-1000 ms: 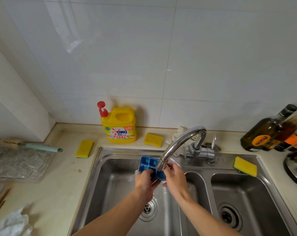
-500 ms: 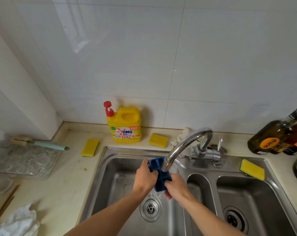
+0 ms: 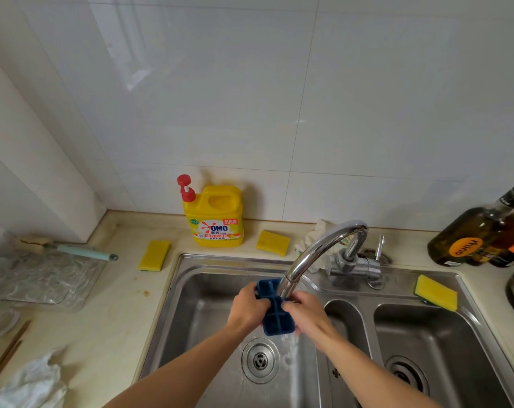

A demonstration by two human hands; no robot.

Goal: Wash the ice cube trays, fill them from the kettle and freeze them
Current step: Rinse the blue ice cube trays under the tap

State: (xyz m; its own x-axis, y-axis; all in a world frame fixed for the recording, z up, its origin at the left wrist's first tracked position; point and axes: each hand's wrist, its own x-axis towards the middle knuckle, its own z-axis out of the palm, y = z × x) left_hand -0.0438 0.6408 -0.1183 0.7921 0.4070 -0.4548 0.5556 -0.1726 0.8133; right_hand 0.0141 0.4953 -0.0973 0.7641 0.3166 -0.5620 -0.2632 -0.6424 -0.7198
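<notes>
A dark blue ice cube tray [image 3: 276, 320] is held under the chrome tap spout [image 3: 314, 254], over the left basin of the steel sink [image 3: 191, 313]. My left hand [image 3: 246, 310] grips the tray's left edge. My right hand [image 3: 305, 313] grips its right edge. The tray's compartments face up and its near end tilts down toward me. Water runs off that near end toward the drain [image 3: 260, 360]. The spout hides part of the tray's far end.
A yellow detergent jug [image 3: 216, 216] stands behind the sink. Yellow sponges lie on the counter [image 3: 155, 255], [image 3: 272, 242] and on the sink rim [image 3: 436, 292]. A clear tray [image 3: 40, 278] and a brush [image 3: 70, 248] lie left. Dark bottles [image 3: 479, 231] stand right.
The tray has turned from lying crosswise under the spout to pointing lengthwise toward me, its near end lower. Both hands shifted along with it and keep their hold.
</notes>
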